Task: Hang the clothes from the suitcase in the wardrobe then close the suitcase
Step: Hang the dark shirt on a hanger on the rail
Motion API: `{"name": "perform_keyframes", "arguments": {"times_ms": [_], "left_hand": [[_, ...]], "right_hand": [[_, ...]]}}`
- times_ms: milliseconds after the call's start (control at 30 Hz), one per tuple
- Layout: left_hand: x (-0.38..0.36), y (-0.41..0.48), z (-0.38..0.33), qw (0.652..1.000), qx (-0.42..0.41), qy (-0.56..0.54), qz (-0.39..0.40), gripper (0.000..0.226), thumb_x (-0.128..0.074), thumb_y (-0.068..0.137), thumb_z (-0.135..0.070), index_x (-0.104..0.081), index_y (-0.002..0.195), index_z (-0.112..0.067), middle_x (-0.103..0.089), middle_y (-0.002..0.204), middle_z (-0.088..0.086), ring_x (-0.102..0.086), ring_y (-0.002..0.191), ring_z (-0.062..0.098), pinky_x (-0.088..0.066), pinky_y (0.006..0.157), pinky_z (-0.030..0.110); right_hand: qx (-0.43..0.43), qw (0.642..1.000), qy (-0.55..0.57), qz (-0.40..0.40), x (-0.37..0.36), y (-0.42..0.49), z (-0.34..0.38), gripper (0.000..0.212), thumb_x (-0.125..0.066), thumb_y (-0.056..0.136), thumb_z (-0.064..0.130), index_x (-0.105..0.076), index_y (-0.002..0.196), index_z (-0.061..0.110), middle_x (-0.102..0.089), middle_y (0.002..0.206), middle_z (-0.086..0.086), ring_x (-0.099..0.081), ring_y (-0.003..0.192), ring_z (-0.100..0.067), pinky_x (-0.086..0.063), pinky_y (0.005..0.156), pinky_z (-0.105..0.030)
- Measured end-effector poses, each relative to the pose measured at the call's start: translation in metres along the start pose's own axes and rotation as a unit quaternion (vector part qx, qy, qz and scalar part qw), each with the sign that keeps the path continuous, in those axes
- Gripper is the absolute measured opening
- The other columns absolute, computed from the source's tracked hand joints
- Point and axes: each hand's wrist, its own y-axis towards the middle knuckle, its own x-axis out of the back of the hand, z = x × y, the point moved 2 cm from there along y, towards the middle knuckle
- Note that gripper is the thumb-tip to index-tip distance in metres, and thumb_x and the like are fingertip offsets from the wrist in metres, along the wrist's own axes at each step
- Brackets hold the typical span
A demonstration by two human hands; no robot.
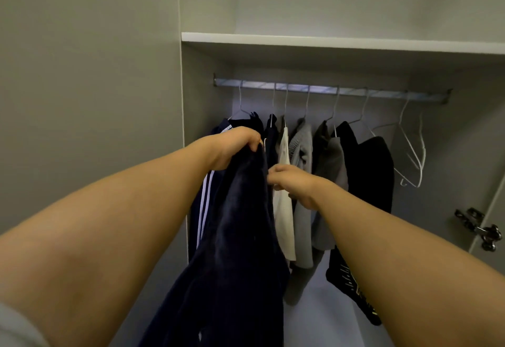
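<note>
Head view: wardrobe (440, 182) stands open. Below the rail (328, 91) hang a striped dark garment (203, 201), a cream garment (284, 210), a grey garment (303, 149) and a black garment (369, 171), with empty white hangers (412, 152) under the rail's right end. A shelf (328, 41) runs above the rail. Left hand (237, 147) clenches the top of the navy garment (240, 223) below the rail's left part, its long axis hanging vertical. Right hand (293, 182) is at the garment's edge; whether it grasps cannot be told

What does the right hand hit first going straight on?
Likely the navy garment held by the left hand; the right hand points left at its edge, maybe touching it. Depth unclear.
</note>
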Motion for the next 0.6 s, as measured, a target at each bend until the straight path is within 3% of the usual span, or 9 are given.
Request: {"name": "perform_keyframes", "arguments": {"times_ms": [100,200,300,367,433,533,600], "left_hand": [[0.013,0.006,0.009,1.0,0.0,0.004,-0.012,0.025,-0.062,0.083,-0.028,-0.057,0.064,-0.014,-0.061,0.066,0.004,-0.057,0.063,0.019,-0.047,0.066,0.028],[0.023,0.012,0.014,0.997,-0.048,0.038,-0.046,0.029,-0.065,0.079,-0.004,-0.051,0.056,-0.015,-0.053,0.063,0.002,-0.051,0.063,0.016,-0.044,0.063,0.025],[0.034,0.016,0.018,0.996,-0.05,0.062,-0.052,0.036,-0.06,0.076,0.009,-0.043,0.056,-0.016,-0.044,0.061,0.001,-0.042,0.058,0.015,-0.037,0.055,0.022],[0.041,0.022,0.02,0.993,-0.049,0.094,-0.047,0.033,-0.06,0.075,0.008,-0.043,0.064,-0.017,-0.045,0.068,0.002,-0.043,0.063,0.016,-0.039,0.057,0.025],[0.047,0.028,0.023,0.987,-0.028,0.144,-0.065,0.031,-0.06,0.074,0.006,-0.043,0.07,-0.02,-0.046,0.077,0.003,-0.045,0.068,0.019,-0.041,0.058,0.027],[0.054,0.038,0.033,0.961,0.022,0.256,-0.1,0.019,-0.062,0.074,0.002,-0.056,0.08,-0.015,-0.053,0.089,0.009,-0.055,0.08,0.028,-0.047,0.065,0.032],[0.052,0.044,0.041,0.934,0.05,0.33,-0.127,0.02,-0.059,0.082,-0.004,-0.062,0.101,-0.008,-0.057,0.108,0.013,-0.057,0.095,0.031,-0.048,0.077,0.032]], "right_hand": [[-0.043,0.998,-0.024,0.03,-0.016,0.01,-0.004,0.014,-0.054,0.092,0.028,-0.047,0.082,0.02,-0.055,0.1,-0.003,-0.053,0.093,-0.017,-0.035,0.078,-0.03],[-0.059,0.995,-0.041,0.071,-0.033,0.017,-0.007,0.01,-0.053,0.094,0.033,-0.053,0.099,0.024,-0.057,0.102,-0.002,-0.053,0.086,-0.018,-0.036,0.085,-0.035],[-0.085,0.982,-0.142,0.089,-0.044,0.022,-0.01,0.04,-0.052,0.096,0.023,-0.045,0.135,0.016,-0.052,0.133,-0.01,-0.054,0.114,-0.028,-0.041,0.094,-0.039],[-0.091,0.982,-0.161,0.046,-0.043,0.028,-0.013,0.041,-0.05,0.096,0.012,-0.043,0.137,0.009,-0.049,0.136,-0.015,-0.05,0.122,-0.033,-0.043,0.095,-0.041],[-0.096,0.991,-0.091,-0.005,-0.034,0.034,-0.018,0.036,-0.047,0.096,0.005,-0.047,0.132,0.008,-0.054,0.124,-0.017,-0.054,0.109,-0.036,-0.046,0.094,-0.047],[-0.076,0.991,0.029,-0.106,-0.019,0.042,-0.023,0.028,-0.042,0.098,0.009,-0.051,0.124,0.001,-0.056,0.104,-0.019,-0.054,0.085,-0.029,-0.048,0.09,-0.044],[-0.052,0.986,0.044,-0.15,-0.011,0.043,-0.022,0.026,-0.043,0.098,0.012,-0.054,0.118,0.001,-0.058,0.106,-0.02,-0.056,0.09,-0.031,-0.049,0.089,-0.042]]}}
